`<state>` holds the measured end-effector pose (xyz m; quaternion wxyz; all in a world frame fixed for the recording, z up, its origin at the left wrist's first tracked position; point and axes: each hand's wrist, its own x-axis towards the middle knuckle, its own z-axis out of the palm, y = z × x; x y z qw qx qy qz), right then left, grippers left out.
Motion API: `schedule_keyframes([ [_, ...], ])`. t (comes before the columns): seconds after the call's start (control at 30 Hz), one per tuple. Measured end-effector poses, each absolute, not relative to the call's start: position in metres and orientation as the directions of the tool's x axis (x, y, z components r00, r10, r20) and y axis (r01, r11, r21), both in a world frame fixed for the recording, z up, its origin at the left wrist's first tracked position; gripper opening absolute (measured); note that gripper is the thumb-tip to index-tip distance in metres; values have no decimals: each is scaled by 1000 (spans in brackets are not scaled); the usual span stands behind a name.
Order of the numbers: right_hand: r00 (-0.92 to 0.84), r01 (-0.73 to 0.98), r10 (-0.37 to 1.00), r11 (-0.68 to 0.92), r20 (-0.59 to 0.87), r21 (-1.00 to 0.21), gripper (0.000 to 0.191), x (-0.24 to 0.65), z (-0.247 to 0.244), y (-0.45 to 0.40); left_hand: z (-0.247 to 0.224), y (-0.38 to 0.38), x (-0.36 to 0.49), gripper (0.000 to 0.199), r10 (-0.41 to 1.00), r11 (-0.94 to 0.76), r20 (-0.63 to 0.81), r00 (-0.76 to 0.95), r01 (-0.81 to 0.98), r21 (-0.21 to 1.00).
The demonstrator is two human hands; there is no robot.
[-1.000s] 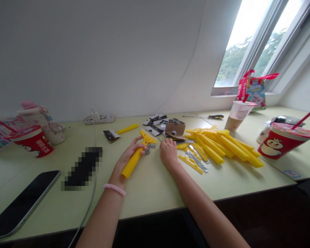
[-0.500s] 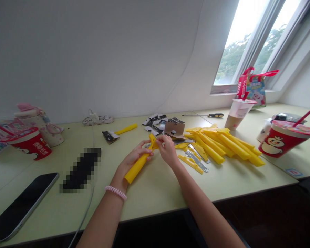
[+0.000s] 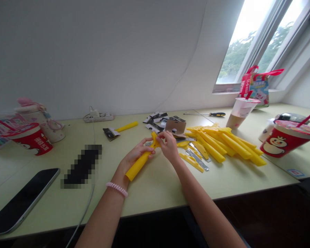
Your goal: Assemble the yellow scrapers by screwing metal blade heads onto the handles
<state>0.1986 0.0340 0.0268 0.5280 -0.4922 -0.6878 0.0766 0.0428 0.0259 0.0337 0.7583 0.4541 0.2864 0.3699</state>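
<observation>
The left hand (image 3: 136, 153) curls round the yellow handle (image 3: 137, 167), the right hand (image 3: 168, 147) meets its head, pinching or not I cannot tell, loose yellow plates (image 3: 191, 163) lie right of this grip, and a cardboard box (image 3: 176, 127) sits beyond.

You are in an ordinary indoor room, home or office, though you cannot tell which. Your pale green, smooth bench (image 3: 155, 193) stands along a plain white wall (image 3: 105, 51) by a grey-framed glass window (image 3: 265, 38), carrying a long white power strip (image 3: 103, 118), a large black flat-screened smartphone (image 3: 26, 199) and two red, tapered, cartoon-printed drink cups (image 3: 286, 140).
</observation>
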Motion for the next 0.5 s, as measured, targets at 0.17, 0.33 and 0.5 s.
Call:
schedule_keyframes([
  [0.17,30,598,761,506,648,-621,6,198,26,39,32,27,42,52,822,320,-98,560,-313,894],
  [0.33,-15,550,767,542,641,-636,6,199,24,44,30,30,39,51,809,313,-94,580,-290,904],
  [0.5,-18,533,752,565,659,-630,6,199,26,43,34,27,40,49,816,304,-83,573,-303,903],
])
